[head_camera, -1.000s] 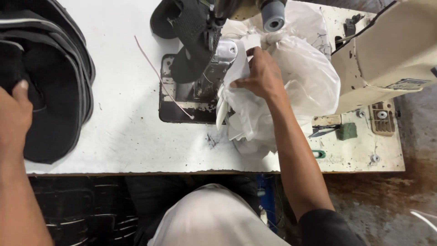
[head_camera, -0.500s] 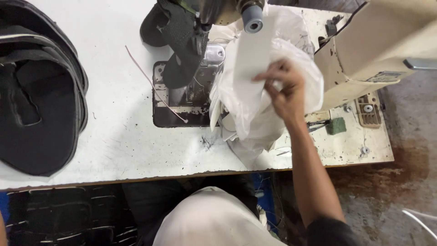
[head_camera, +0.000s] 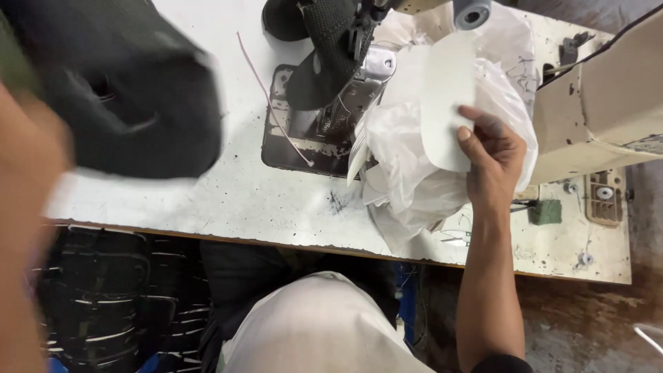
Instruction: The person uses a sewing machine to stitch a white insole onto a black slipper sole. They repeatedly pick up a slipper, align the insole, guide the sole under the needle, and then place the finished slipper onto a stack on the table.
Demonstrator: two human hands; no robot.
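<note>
hands: right (head_camera: 494,155) grips white insole piece (head_camera: 447,103), left blurred, grip unclear | surface: stained white sewing table (head_camera: 228,200) | floor: dirty

a scuffed white worktable (head_camera: 207,207) stands over a stained brown floor (head_camera: 587,324), evenly lit.

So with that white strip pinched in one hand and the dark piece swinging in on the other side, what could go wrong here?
1. The right hand pinches the white strip only at its lower end; it could flop or slip.
2. The white bag lies against the sewing machine's needle plate and might snag.
3. The blurred left hand carries the dark piece, which may sweep the loose thread.
</note>
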